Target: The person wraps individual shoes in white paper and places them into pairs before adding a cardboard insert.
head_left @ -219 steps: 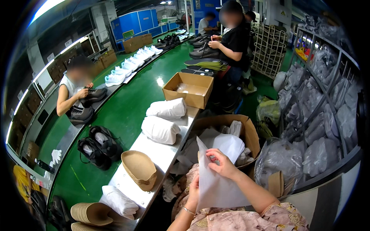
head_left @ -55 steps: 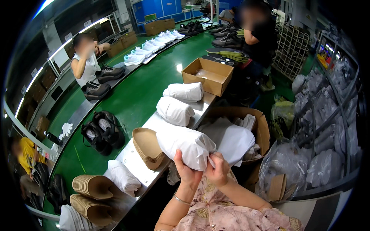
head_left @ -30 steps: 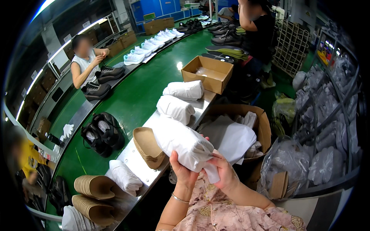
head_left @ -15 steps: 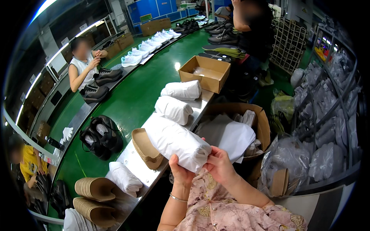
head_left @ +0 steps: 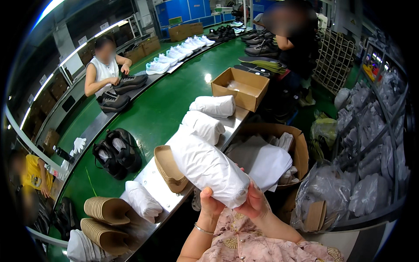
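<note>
A long bundle wrapped in white paper [head_left: 209, 168] is held between my two hands, over the near edge of the metal worktop [head_left: 152, 183]. My left hand [head_left: 211, 202] grips its near end from the left, thumb up on the paper. At the right corner of the same end, my right hand [head_left: 254, 201] has its fingers closed on the paper. What is inside the wrapping is hidden. Just left of the bundle lies a stack of brown cardboard shoe inserts [head_left: 169, 170]. Beyond it are two more wrapped bundles, the nearer one [head_left: 204, 126] partly covered by mine.
A pair of black shoes [head_left: 117, 153] stands on the green belt [head_left: 174, 94]. An open cardboard box [head_left: 240, 89] sits at the worktop's far end. Right of me a carton [head_left: 301, 144] holds white paper sheets. Across the belt, a co-worker [head_left: 104, 70] handles grey shoes.
The view has shifted slightly, moving the scene to the right. My right fingers have shifted round the bundle's near end. The co-worker across the belt has lowered a hand to a shoe.
</note>
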Motion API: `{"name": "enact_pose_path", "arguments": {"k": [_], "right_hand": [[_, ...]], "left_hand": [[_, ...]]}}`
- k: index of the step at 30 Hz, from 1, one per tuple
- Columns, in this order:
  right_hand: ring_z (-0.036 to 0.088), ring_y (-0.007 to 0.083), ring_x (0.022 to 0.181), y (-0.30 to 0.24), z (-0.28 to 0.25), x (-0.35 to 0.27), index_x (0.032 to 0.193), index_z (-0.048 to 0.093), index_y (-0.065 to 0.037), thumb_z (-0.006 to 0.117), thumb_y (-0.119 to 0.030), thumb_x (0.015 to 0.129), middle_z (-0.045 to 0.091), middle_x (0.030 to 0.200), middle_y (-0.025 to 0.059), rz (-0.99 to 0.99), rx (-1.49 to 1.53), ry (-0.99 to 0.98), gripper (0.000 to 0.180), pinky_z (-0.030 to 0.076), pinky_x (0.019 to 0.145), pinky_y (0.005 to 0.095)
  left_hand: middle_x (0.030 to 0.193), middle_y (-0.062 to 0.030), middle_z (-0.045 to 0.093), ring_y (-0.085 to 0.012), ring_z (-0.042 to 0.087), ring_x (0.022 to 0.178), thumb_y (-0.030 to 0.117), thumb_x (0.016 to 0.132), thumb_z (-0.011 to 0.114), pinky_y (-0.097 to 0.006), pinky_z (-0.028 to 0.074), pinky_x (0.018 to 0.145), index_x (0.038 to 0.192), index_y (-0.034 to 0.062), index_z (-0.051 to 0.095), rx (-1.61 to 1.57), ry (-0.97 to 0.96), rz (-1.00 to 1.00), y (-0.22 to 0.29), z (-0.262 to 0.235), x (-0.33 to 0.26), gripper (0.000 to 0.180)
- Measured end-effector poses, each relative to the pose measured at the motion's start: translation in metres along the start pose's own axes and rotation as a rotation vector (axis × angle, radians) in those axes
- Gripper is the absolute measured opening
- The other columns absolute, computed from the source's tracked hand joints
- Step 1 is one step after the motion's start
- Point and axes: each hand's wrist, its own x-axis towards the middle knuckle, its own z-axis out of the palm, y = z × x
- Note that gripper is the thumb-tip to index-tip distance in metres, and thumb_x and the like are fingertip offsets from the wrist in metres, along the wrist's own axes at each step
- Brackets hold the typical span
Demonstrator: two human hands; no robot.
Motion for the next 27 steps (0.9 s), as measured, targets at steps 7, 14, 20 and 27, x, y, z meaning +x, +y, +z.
{"name": "enact_pose_path", "arguments": {"k": [7,14,20,27], "right_hand": [[0.052,0.0171,0.108,-0.02,0.007,-0.005,0.124,0.044,-0.01,0.055,-0.028,0.088,0.053,0.118,0.0065,0.128,-0.015,0.083,0.042,0.043,0.09,0.0356],[0.055,0.0188,0.1,-0.019,0.002,0.005,0.116,0.046,0.0,0.049,-0.037,0.09,0.055,0.113,0.0105,-0.018,-0.333,0.459,0.045,0.045,0.084,0.0362],[0.038,0.0249,0.116,-0.023,0.006,-0.013,0.134,0.013,0.001,0.068,-0.044,0.074,0.035,0.13,0.016,-0.448,-1.045,0.265,0.092,0.033,0.097,0.0341],[0.044,0.0231,0.107,-0.006,-0.024,-0.011,0.129,0.017,0.002,0.082,-0.02,0.06,0.039,0.119,0.015,-0.654,-1.566,0.362,0.097,0.039,0.091,0.0356]], "left_hand": [[0.12,-0.0134,0.048,-0.0272,0.05,0.109,0.044,0.062,0.072,-0.039,0.041,0.094,0.127,-0.0019,0.034,-0.044,0.102,-0.053,-0.01,-0.016,-0.003,0.088],[0.118,-0.0135,0.05,-0.0266,0.052,0.107,0.034,0.063,0.072,-0.04,0.044,0.092,0.125,-0.0018,0.035,0.129,0.13,-0.057,-0.015,-0.032,-0.003,0.081],[0.119,-0.0106,0.048,-0.0228,0.049,0.11,0.031,0.066,0.072,-0.035,0.04,0.094,0.126,-0.0002,0.036,0.134,0.217,-0.04,-0.016,-0.03,0.004,0.077],[0.122,-0.01,0.045,-0.0212,0.045,0.112,0.031,0.067,0.073,-0.034,0.036,0.096,0.128,-0.0004,0.033,0.219,0.186,-0.037,-0.044,-0.022,-0.001,0.08]]}}
